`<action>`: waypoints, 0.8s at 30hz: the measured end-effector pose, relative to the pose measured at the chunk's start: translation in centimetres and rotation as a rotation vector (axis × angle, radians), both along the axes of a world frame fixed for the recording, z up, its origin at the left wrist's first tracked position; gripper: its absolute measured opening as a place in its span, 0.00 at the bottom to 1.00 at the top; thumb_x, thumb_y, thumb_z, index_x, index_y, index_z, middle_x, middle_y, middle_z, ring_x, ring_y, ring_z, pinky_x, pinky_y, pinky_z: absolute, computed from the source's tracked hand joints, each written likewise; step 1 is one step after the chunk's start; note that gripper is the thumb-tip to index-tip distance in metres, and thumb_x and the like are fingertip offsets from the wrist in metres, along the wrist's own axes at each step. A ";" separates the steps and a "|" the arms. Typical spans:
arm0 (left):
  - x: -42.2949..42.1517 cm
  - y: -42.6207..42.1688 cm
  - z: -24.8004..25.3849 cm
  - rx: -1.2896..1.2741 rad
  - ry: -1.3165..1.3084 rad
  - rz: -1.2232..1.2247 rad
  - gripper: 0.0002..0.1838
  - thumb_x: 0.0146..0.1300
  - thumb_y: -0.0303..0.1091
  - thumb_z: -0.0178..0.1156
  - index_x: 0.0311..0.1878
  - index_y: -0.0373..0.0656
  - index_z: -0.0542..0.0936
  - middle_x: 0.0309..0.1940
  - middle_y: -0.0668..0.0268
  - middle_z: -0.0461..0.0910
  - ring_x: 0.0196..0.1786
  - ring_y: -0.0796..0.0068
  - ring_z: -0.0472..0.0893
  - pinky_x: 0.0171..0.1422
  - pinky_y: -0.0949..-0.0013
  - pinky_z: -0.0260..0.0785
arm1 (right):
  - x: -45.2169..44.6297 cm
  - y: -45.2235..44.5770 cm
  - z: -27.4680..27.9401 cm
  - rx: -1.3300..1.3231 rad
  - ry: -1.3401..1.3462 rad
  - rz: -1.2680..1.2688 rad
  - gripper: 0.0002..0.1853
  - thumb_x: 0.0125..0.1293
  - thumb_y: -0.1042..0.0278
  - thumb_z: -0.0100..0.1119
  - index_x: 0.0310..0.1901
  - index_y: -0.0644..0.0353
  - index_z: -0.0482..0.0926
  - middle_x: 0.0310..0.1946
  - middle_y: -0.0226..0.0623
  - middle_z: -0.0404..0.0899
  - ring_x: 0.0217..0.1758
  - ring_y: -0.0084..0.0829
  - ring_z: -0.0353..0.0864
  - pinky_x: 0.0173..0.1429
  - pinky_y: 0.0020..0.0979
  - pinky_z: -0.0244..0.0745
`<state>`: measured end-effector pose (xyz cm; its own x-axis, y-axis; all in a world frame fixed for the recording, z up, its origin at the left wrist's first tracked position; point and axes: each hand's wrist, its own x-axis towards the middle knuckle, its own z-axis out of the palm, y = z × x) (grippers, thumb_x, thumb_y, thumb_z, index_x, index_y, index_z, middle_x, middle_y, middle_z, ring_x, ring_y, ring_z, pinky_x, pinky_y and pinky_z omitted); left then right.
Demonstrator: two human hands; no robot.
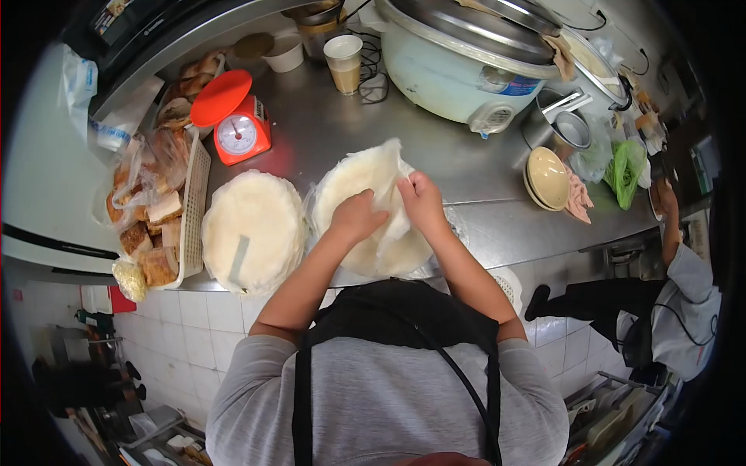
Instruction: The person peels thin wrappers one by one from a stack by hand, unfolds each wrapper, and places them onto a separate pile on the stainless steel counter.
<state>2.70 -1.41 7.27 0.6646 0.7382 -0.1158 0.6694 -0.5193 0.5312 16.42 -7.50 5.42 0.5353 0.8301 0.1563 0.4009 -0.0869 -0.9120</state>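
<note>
In front of me lies a stack of thin, round, pale dough wrappers (350,182) on clear plastic. My right hand (423,203) pinches the edge of the top wrapper (395,206), which is lifted and folded between my hands. My left hand (360,217) is on the same wrapper, its fingers bent and closed on it; its fingertips are partly hidden. To the left is a second stack of round wrappers (252,225), with a greyish-green strip (239,259) lying on top.
A red kitchen scale (233,128) and a basket (192,210) of bread-like pieces stand left. Behind are a paper cup (343,66) and a large lidded cooker (435,66). Bowls (548,177), a pink cloth (577,198) and bagged greens (624,172) lie right. Another person (668,303) stands far right.
</note>
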 end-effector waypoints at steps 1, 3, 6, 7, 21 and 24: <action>-0.2 0.5 0.3 -0.016 0.069 -0.001 0.19 0.47 0.43 0.59 0.39 0.39 0.75 0.36 0.52 0.77 0.41 0.57 0.76 0.46 0.61 0.67 | -0.3 0.8 0.4 0.071 0.087 -0.012 0.10 0.58 0.67 0.53 0.25 0.63 0.69 0.16 0.39 0.70 0.19 0.30 0.68 0.27 0.29 0.65; -0.2 1.8 2.1 0.086 -0.080 0.075 0.14 0.48 0.37 0.58 0.34 0.37 0.75 0.34 0.53 0.77 0.39 0.55 0.76 0.43 0.59 0.67 | -0.6 2.1 1.6 0.209 0.261 -0.030 0.09 0.58 0.68 0.53 0.24 0.62 0.69 0.16 0.33 0.70 0.20 0.23 0.67 0.27 0.26 0.64; -0.5 3.0 6.0 0.385 -0.322 0.070 0.09 0.47 0.32 0.56 0.31 0.38 0.75 0.30 0.54 0.76 0.36 0.55 0.76 0.39 0.59 0.68 | -0.5 1.0 4.4 0.334 0.373 -0.022 0.06 0.59 0.71 0.52 0.29 0.63 0.69 0.21 0.29 0.71 0.22 0.17 0.67 0.26 0.21 0.65; -0.5 3.2 6.9 0.495 -0.368 0.012 0.07 0.47 0.30 0.55 0.30 0.38 0.75 0.29 0.55 0.76 0.34 0.56 0.75 0.38 0.60 0.68 | -0.5 0.2 5.2 0.343 0.396 -0.019 0.06 0.60 0.71 0.52 0.30 0.63 0.68 0.22 0.30 0.72 0.22 0.17 0.68 0.26 0.20 0.65; -4.8 -4.5 -5.3 0.316 -0.167 -0.244 0.04 0.42 0.28 0.55 0.25 0.43 0.74 0.23 0.61 0.73 0.31 0.60 0.75 0.34 0.61 0.67 | -4.3 -9.0 4.1 -0.125 -0.811 0.189 0.42 0.40 0.66 0.67 0.59 0.59 0.56 0.53 0.54 0.58 0.58 0.47 0.59 0.57 0.39 0.58; -6.0 -4.0 -4.4 0.238 -0.284 -0.237 0.08 0.39 0.27 0.57 0.28 0.41 0.74 0.25 0.60 0.73 0.32 0.59 0.74 0.37 0.60 0.67 | -6.5 -6.3 3.2 -0.145 -0.780 0.498 0.34 0.40 0.68 0.64 0.53 0.58 0.64 0.48 0.44 0.66 0.53 0.43 0.65 0.54 0.40 0.60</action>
<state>-3.25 -5.39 2.85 0.7997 0.5457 0.2504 0.3619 -0.7709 0.5241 9.93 -13.75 8.60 -0.0993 0.9750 0.1988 0.9163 0.1675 -0.3637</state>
